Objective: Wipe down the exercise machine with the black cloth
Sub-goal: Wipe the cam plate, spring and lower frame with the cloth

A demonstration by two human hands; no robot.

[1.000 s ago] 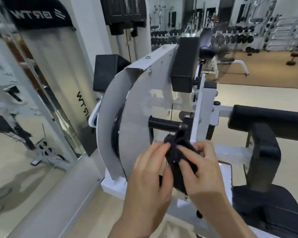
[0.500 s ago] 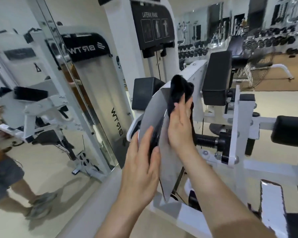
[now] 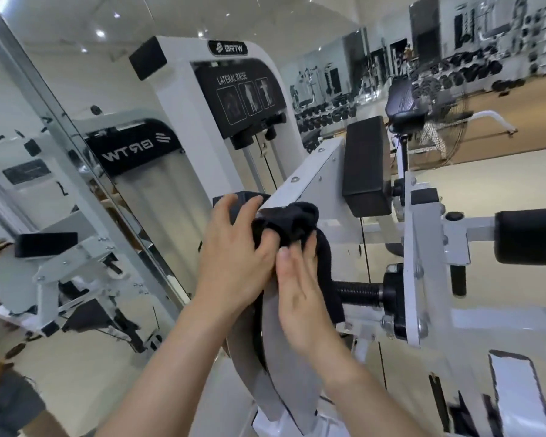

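The left hand (image 3: pixel 234 263) has climbed to the top edge of the grey plate (image 3: pixel 284 373) on the exercise machine (image 3: pixel 183 99), fingers curled over it, thumb pinching the bunched black cloth (image 3: pixel 292 223); the right hand (image 3: pixel 300 298) has dropped lower, fingers straight, tips pressing the cloth from beneath; its tail hangs just beyond them.

White exercise machine (image 3: pixel 423 241) on beige floor (image 3: pixel 492 181)

1. Bright, even indoor light; ceiling lights (image 3: pixel 100 33) show as small white spots.
2. Soft sheen across the mirror (image 3: pixel 29 200).
3. Wide-angle bending tilts straight lines near the edges.
4. Right hand (image 3: pixel 300 298) slightly motion-blurred; far weight racks (image 3: pixel 473 70) soft.
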